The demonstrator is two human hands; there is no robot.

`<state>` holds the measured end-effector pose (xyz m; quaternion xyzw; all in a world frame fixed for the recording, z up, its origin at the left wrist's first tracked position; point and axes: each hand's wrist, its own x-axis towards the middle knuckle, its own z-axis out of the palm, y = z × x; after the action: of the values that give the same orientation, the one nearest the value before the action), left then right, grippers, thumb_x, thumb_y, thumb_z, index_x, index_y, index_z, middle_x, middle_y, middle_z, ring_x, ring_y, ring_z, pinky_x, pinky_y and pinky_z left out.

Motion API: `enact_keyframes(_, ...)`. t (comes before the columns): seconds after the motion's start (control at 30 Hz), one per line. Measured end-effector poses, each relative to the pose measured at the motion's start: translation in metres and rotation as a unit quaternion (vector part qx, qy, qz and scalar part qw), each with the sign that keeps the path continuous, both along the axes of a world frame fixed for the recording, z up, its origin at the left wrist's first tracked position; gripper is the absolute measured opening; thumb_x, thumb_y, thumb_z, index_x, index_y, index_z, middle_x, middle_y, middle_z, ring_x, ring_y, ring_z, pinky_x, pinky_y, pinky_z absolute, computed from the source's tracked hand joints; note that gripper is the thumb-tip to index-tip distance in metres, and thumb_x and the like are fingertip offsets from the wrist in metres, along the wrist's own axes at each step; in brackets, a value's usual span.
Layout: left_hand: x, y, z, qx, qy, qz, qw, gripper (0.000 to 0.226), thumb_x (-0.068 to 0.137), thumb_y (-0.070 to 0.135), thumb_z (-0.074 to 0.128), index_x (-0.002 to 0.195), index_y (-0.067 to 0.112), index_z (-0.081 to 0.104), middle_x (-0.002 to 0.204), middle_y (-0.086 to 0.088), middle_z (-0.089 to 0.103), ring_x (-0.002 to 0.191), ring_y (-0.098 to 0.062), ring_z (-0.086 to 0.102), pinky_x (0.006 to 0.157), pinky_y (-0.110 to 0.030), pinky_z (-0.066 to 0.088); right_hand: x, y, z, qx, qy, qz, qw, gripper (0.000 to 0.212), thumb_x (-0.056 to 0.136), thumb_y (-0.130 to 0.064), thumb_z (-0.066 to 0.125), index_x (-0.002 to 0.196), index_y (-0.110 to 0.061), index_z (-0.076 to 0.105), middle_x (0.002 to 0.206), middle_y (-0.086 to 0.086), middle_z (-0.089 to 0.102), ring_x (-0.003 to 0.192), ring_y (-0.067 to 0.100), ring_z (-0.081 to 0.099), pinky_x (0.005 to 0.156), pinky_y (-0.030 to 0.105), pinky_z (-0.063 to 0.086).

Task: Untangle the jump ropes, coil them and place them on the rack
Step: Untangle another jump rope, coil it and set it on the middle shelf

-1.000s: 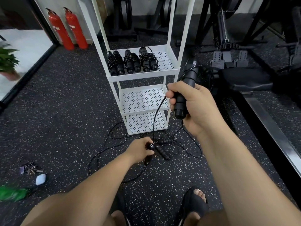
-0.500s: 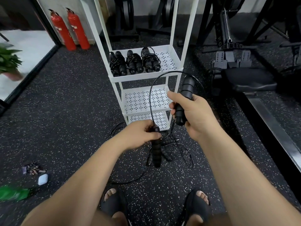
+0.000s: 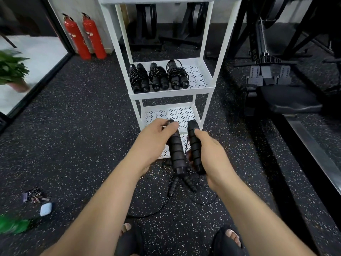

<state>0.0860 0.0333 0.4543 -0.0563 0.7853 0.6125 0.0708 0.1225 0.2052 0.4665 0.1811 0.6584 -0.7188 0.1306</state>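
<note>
The left hand pinches the ribbed handle near its top while the right hand wraps the second handle; both handles are probably stiff and light, the cord limp.

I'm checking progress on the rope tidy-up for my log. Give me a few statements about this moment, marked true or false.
1. The left hand grips a black handle; the right hand grips the other handle. True.
2. The white rack holds four coiled jump ropes. False: three, side by side on one shelf.
3. No rope is left on the floor. False: a loose jump rope lies there below the hands.
4. Two red fire extinguishers stand side by side. True.
</note>
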Motion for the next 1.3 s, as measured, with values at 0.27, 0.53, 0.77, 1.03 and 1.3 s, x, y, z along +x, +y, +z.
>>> enact_keyframes(0.27, -0.011, -0.005, -0.011, 0.039, -0.019, 0.003, 0.999, 0.033, 0.1, 0.056, 0.067, 0.111, 0.026, 0.076, 0.103, 0.007, 0.078, 0.088, -0.005, 0.064, 0.072, -0.028, 0.045, -0.011, -0.007, -0.005, 0.011, 0.056, 0.033, 0.998, 0.032, 0.111, -0.041, 0.054, 0.096, -0.017, 0.067, 0.069, 0.006, 0.064, 0.059, 0.019, 0.055, 0.049, 0.023, 0.043)
enact_keyframes(0.53, -0.024, 0.001, -0.013, 0.092, -0.03, 0.002, 0.995, 0.033, 0.101, 0.052, 0.068, 0.109, 0.021, 0.078, 0.105, -0.003, 0.08, 0.092, -0.014, 0.068, 0.081, -0.04, 0.053, -0.023, -0.011, -0.014, 0.024, 0.103, 0.012, 0.994, 0.022, 0.106, -0.05, 0.062, 0.103, -0.033, 0.076, 0.088, -0.005, 0.075, 0.083, 0.019, 0.067, 0.082, 0.043, 0.053)
enact_keyframes(0.77, -0.027, 0.007, -0.016, 0.133, -0.03, 0.014, 0.991, 0.029, 0.104, 0.041, 0.069, 0.113, 0.015, 0.076, 0.108, -0.01, 0.08, 0.114, -0.038, 0.071, 0.097, -0.058, 0.058, -0.023, -0.011, -0.015, -0.007, 0.078, -0.011, 0.997, 0.019, 0.106, -0.049, 0.063, 0.107, -0.037, 0.078, 0.101, -0.006, 0.082, 0.098, 0.021, 0.077, 0.088, 0.044, 0.061)
enact_keyframes(1.03, -0.025, 0.009, -0.011, 0.157, -0.026, 0.017, 0.987, 0.024, 0.103, 0.038, 0.07, 0.112, 0.016, 0.076, 0.106, -0.008, 0.081, 0.1, -0.024, 0.074, 0.099, -0.052, 0.059, -0.022, -0.006, -0.015, -0.138, 0.041, 0.074, 0.987, 0.038, 0.094, -0.024, 0.083, 0.127, -0.021, 0.064, 0.118, 0.013, 0.078, 0.101, 0.047, 0.075, 0.081, 0.055, 0.063)
enact_keyframes(1.3, -0.026, -0.008, 0.003, -0.154, 0.197, 0.057, 0.967, 0.02, 0.101, 0.05, 0.068, 0.112, 0.033, 0.066, 0.119, 0.02, 0.063, 0.113, 0.001, 0.061, 0.097, -0.031, 0.051, -0.034, 0.025, -0.001, -0.025, 0.012, 0.239, 0.971, 0.056, 0.083, 0.012, 0.081, 0.126, -0.013, 0.055, 0.09, 0.014, 0.07, 0.067, 0.03, 0.065, 0.053, 0.035, 0.051)
